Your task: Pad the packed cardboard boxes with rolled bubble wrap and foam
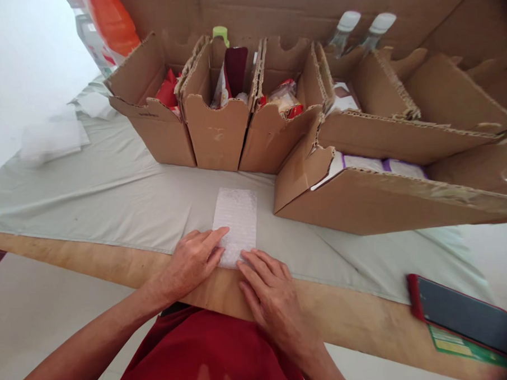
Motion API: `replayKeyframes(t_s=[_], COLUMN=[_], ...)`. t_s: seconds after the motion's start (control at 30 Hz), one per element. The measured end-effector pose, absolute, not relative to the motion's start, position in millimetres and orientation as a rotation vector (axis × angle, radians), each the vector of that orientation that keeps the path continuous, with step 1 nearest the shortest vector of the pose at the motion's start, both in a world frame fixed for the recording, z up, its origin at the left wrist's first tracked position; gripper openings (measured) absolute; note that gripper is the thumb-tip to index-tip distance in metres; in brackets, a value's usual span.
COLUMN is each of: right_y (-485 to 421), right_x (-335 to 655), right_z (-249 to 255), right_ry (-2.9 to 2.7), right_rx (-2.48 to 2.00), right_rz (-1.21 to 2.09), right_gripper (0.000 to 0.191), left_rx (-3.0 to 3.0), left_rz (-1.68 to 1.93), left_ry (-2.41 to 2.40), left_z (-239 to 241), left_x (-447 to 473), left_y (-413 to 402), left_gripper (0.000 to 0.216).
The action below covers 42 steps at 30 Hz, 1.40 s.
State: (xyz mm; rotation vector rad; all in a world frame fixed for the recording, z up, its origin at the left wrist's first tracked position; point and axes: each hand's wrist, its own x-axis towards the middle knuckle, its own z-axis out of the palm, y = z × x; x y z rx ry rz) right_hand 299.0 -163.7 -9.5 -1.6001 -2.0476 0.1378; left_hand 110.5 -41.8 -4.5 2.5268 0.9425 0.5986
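Observation:
A small white sheet or pouch of bubble wrap (236, 213) lies flat on the cloth near the table's front edge. My left hand (197, 254) rests on its lower left side, index finger stretched across it and the other fingers loosely bent. On the lower right corner lies my right hand (268, 279), palm down with fingers extended. Neither hand is gripping anything; both only touch the wrap. Whether something is inside the wrap I cannot tell.
Behind the wrap stands a row of cardboard bins (221, 135) with packets inside. A long cardboard box (388, 201) angles off to the right. A phone (464, 312) lies at the right edge, loose white sheets (52, 140) at the left. An orange bottle (114, 22) stands behind.

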Motion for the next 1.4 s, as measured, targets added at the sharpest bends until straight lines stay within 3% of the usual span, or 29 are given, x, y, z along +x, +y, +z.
replayKeyframes(t_s=[0.27, 0.5, 0.7, 0.97, 1.1, 1.23, 1.4], right_y=[-149, -146, -150, -142, -131, -131, -142], right_x=[304, 304, 303, 298, 296, 298, 289], right_z=[-17, -4, -7, -15, -17, -13, -5], right_ry=[-1.977, -1.803, -1.725, -1.988, -1.910, -1.704, -1.498], right_rx=[-1.530, -1.485, -1.556, -1.618, -1.609, -1.594, -1.612], right_rz=[0.070, 0.363, 0.100, 0.050, 0.063, 0.166, 0.395], right_gripper=[0.037, 0.025, 0.025, 0.025, 0.026, 0.022, 0.018], left_rx=[2.523, 2.283, 2.378, 2.436, 2.147, 1.642, 1.015], left_rz=[0.730, 0.719, 0.734, 0.791, 0.895, 0.762, 0.618], left_ry=[0.777, 0.810, 0.993, 1.070, 1.176, 1.260, 0.937], left_z=[-6, -6, -9, -9, 1, 6, 1], left_x=[92, 87, 95, 112, 104, 88, 97], left_y=[-58, -64, -51, -39, -52, -77, -98], left_gripper=[0.037, 0.036, 0.027, 0.024, 0.021, 0.017, 0.045])
